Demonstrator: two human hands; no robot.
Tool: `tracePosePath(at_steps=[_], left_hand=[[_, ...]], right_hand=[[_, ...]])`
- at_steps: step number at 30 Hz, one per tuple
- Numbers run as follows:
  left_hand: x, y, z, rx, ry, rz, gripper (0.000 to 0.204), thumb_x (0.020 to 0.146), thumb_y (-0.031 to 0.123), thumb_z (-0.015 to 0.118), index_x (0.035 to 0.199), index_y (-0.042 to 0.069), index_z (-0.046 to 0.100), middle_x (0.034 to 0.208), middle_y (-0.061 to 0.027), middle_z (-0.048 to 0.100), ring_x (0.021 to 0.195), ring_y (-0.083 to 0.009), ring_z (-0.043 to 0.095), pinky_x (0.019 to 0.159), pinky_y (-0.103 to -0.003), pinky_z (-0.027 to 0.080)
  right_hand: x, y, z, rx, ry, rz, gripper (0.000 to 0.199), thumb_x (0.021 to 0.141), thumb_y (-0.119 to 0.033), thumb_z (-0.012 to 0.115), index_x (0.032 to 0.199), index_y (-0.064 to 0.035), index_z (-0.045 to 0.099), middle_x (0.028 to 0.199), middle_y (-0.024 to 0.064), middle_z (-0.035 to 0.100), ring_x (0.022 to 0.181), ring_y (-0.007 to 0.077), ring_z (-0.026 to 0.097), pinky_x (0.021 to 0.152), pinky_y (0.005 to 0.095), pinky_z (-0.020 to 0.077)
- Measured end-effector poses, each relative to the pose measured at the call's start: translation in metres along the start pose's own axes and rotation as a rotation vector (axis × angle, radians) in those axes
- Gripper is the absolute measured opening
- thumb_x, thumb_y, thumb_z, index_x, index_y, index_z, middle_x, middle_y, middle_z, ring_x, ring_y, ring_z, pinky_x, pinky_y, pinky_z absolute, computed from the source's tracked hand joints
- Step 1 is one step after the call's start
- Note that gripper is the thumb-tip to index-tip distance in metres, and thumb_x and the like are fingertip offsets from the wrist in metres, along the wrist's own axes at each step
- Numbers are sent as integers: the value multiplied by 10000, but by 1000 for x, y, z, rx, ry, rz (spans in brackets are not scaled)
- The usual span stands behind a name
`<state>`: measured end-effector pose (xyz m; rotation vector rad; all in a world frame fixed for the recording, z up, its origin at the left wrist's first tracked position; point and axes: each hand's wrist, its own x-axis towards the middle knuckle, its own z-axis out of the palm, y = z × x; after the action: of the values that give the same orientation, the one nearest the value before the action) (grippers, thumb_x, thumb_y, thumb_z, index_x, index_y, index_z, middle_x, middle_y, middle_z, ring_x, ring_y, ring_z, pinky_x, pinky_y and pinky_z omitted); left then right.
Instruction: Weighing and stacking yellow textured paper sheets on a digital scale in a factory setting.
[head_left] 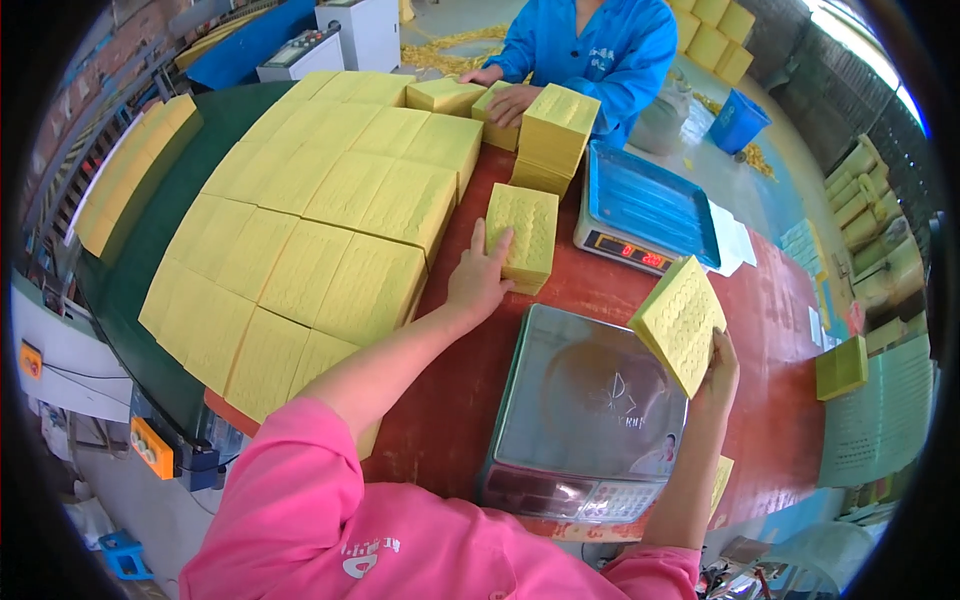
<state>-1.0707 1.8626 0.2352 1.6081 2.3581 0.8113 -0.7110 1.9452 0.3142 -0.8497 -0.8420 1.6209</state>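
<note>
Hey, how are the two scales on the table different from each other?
The near scale has a bare shiny metal pan; the far scale has a blue top. The near scale's display looks dark, while the far scale's shows lit red digits. The right hand holds a yellow paper stack above the near scale's edge; nothing is held over the far one. Both sit on the red table, pans empty.

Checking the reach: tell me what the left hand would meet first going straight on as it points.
The left hand already has its fingertips on the small yellow paper stack; beyond that stands the taller yellow stack, though depth is uncertain.
</note>
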Motion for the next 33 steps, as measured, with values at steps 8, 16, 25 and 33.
tracePosePath(at_steps=[8,16,25,33], left_hand=[[8,9,1,47,-41,-47,905,757,183,787,1500,236,273,1554,-264,160,1183,-462,522,917,-506,516],[-84,-14,-101,-202,345,134,588,844,110,672,1395,76,468,1454,-189,436,1343,-336,432,1104,-392,362],[-230,-89,-169,302,125,79,414,882,126,613,1282,32,562,1374,-156,529,1331,-312,446,1116,-426,347],[-253,-91,-138,326,68,233,537,882,221,596,1327,-56,479,1408,-220,470,1356,-344,403,1141,-479,296]], right_hand=[[75,26,-51,0,87,89,324,879,-26,512,1184,81,535,1157,168,607,1097,279,589,1004,435,485],[130,32,-88,-394,-79,144,252,833,1,526,1081,39,548,1069,200,621,958,310,648,801,387,576],[158,13,-146,-1553,-72,-508,455,884,-92,574,1320,31,541,1236,156,618,1124,211,610,931,306,480],[-189,58,87,-586,-791,-130,223,860,-24,630,1081,-39,656,1122,89,656,986,181,636,857,327,504]])
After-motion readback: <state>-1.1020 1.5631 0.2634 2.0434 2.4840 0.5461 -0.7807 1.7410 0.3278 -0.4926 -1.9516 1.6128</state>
